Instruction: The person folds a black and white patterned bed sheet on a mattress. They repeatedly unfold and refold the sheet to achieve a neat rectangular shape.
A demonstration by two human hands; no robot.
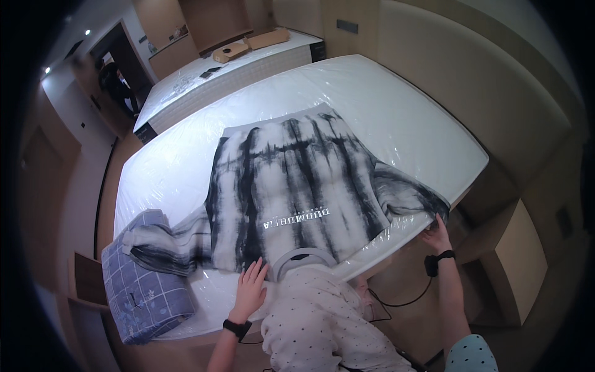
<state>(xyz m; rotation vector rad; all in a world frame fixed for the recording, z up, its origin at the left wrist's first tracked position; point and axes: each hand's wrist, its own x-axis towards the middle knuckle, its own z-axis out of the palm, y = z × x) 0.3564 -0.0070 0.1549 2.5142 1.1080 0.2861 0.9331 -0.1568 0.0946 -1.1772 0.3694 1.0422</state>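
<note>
A black-and-white tie-dye sweatshirt [297, 181] lies spread on a plastic-wrapped mattress [158, 181], its grey collar nearest me and its hem away. My left hand [251, 289], fingers extended, rests at the shoulder edge left of the collar, holding nothing. At the right, my right hand [438, 236] has its fingertips at the dark cuff of the right-side sleeve, over the mattress edge; whether they pinch the fabric is unclear. The other sleeve lies bunched to the left, its end over a folded blue checked cloth [148, 288].
A second wrapped mattress [172, 93] bears opened cardboard [231, 52] and small dark items. A wooden bedside cabinet [520, 265] stands at the right, beside the padded headboard [465, 60]. A black cable [404, 304] hangs from my right wrist. A person [116, 86] stands near the far doorway.
</note>
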